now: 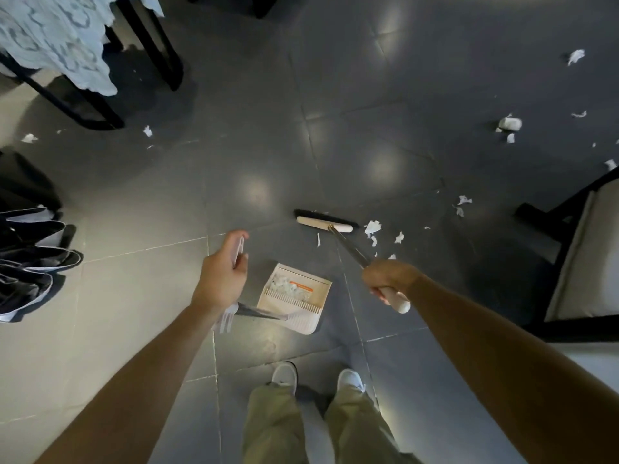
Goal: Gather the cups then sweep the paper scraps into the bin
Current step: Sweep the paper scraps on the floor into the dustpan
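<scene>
Left hand (221,272) holds dustpan (303,322) containing paper scraps (285,287); right hand (388,276) grips broom (324,222).

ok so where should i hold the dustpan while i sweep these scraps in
Take the white grip at the top of its handle, coming from above, as the left hand does. The dustpan is low near the floor and the shaft rises toward you, so that end is reachable standing; the right hand holds the broom.

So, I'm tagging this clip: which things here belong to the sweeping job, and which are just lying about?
Job: broom in right hand; dustpan held by left hand; paper scraps.
Lying about: lace tablecloth; dark bags; cushioned chair.
</scene>
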Motion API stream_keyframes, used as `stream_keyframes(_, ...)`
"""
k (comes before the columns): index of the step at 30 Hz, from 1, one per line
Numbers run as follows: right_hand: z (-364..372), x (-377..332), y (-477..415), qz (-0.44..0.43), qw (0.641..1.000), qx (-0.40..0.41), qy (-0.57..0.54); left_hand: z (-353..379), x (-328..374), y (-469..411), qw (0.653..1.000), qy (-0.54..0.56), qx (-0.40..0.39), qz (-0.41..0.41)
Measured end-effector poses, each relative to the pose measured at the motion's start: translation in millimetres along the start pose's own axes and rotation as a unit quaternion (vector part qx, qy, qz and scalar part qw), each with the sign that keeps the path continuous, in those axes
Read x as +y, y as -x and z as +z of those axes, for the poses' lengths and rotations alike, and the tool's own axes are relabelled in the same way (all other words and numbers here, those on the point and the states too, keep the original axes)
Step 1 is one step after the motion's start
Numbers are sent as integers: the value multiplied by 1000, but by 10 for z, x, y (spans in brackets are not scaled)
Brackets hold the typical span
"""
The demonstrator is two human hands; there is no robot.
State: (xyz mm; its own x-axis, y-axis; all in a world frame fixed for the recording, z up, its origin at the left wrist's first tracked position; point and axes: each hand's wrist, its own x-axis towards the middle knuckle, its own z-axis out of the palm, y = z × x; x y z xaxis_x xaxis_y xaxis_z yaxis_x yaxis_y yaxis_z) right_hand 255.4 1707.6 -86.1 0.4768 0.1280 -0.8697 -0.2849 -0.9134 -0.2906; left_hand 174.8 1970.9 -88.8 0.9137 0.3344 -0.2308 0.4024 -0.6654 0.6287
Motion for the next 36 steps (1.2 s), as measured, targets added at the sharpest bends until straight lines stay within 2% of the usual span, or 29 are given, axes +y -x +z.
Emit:
stream_keyframes(4,49,-174,119,2,989,7,145,-1,-44,-24,1000,-1,14,28)
stream_keyframes(7,205,-229,233,7,981,-46,186,13,-48,-47,999,6,12,47)
stream_keyframes(10,423,-233,454,42,988,-76,129,9,-80,-65,998,22,-2,58)
stream_keyframes(15,334,-181,845,89,986,-119,-74,-49,-133,-77,997,40,-11,70)
stream_keyframes(19,260,26,1038,102,964,-90,-229,-75,-54,-123,993,53,-45,94)
stream_keyframes(25,106,227,972,84,952,2,-294,-81,254,-453,982,18,-83,169)
stream_keyframes(30,-182,385,608,91,975,117,-167,14,548,-836,968,-26,-109,225)
stream_keyframes(36,-490,689,35,134,966,132,-179,241,848,-1353,955,-56,-123,264)
